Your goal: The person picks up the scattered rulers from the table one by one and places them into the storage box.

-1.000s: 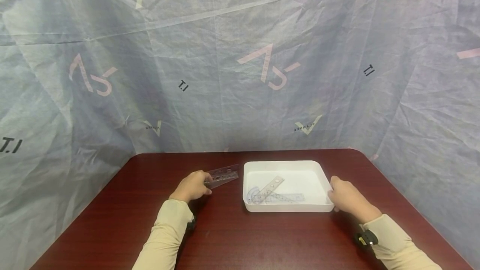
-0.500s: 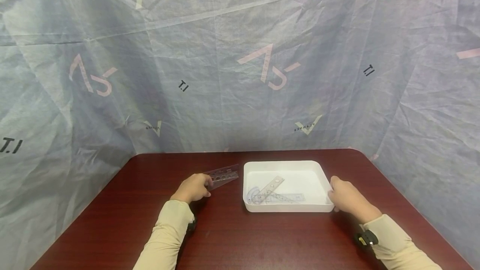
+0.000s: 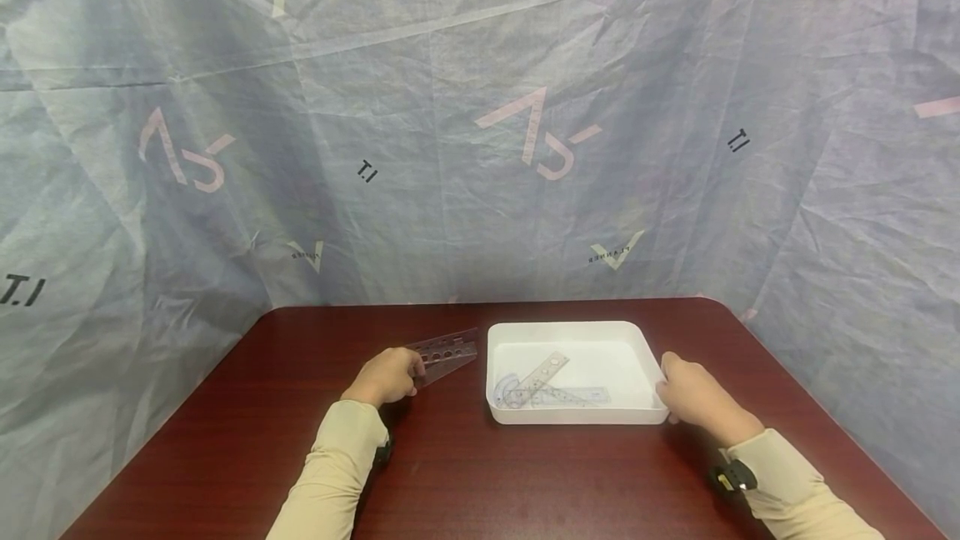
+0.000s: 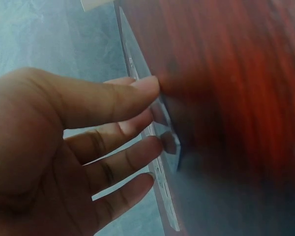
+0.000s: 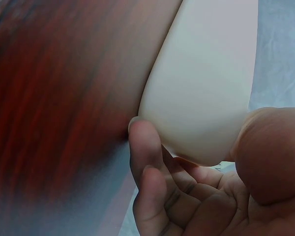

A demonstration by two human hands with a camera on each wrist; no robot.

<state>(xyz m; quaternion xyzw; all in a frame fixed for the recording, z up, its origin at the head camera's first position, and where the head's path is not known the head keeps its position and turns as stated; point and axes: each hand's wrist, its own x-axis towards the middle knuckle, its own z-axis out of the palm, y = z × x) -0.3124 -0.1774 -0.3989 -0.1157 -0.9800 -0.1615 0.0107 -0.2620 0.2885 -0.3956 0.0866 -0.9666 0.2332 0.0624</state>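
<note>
My left hand (image 3: pixel 387 375) pinches a clear plastic ruler (image 3: pixel 448 352) with a row of cut-outs, left of a shallow white tray (image 3: pixel 577 417). In the left wrist view, my thumb is on the near side of the clear plastic and the fingers reach behind it; its exact outline is hard to read. At the tray's right end, my right hand (image 3: pixel 693 390) grips the wall, fingers low on the outside and thumb near the rim in the right wrist view. Inside the tray lie a tilted pinkish ruler (image 3: pixel 546 375), a clear protractor (image 3: pixel 506 388) and another clear ruler (image 3: pixel 596 395), overlapping.
A dark red wooden table (image 3: pixel 510 482) lies under everything, with rounded far corners. Grey printed fabric (image 3: pixel 450 107) hangs behind it and along both sides. Each wrist has a dark device strapped at the cuff.
The left fingers have shifted slightly on the clear ruler, and its near edge has tilted a little, showing more of its face. The right hand and tray have stayed still.
</note>
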